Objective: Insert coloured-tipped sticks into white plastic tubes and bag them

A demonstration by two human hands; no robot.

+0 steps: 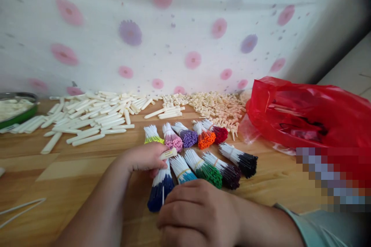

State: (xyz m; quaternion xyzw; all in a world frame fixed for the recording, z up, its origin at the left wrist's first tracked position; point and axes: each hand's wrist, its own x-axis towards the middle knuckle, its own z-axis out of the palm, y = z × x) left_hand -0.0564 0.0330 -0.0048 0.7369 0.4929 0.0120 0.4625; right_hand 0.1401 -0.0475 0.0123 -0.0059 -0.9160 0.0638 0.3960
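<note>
My left hand (pixel 151 156) is closed around a cream slotted pen barrel (pixel 168 154), its slotted end pointing right. Nearer to me, my right hand (pixel 199 212) has its fingers curled, and a thin white pen refill (pixel 162 195) sticks up from beside them; the fingertips are hidden. Behind that refill lies a bundle of dark blue refills (pixel 160 191). Light blue (pixel 183 170), green (pixel 207 171), dark purple (pixel 227 173) and black (pixel 245 162) bundles lie to its right. Yellow (pixel 152 135), pink (pixel 173 139), purple (pixel 187 136), orange (pixel 205 137) and red (pixel 218 133) bundles form the row behind.
Many cream pen barrels (pixel 89 117) are heaped at the back left, beside a green-rimmed bowl (pixel 20 114). Small cream plastic parts (pixel 218 106) are piled at the back. A red plastic bag (pixel 304 112) stands open at right. A bent white strip (pixel 24 206) lies front left.
</note>
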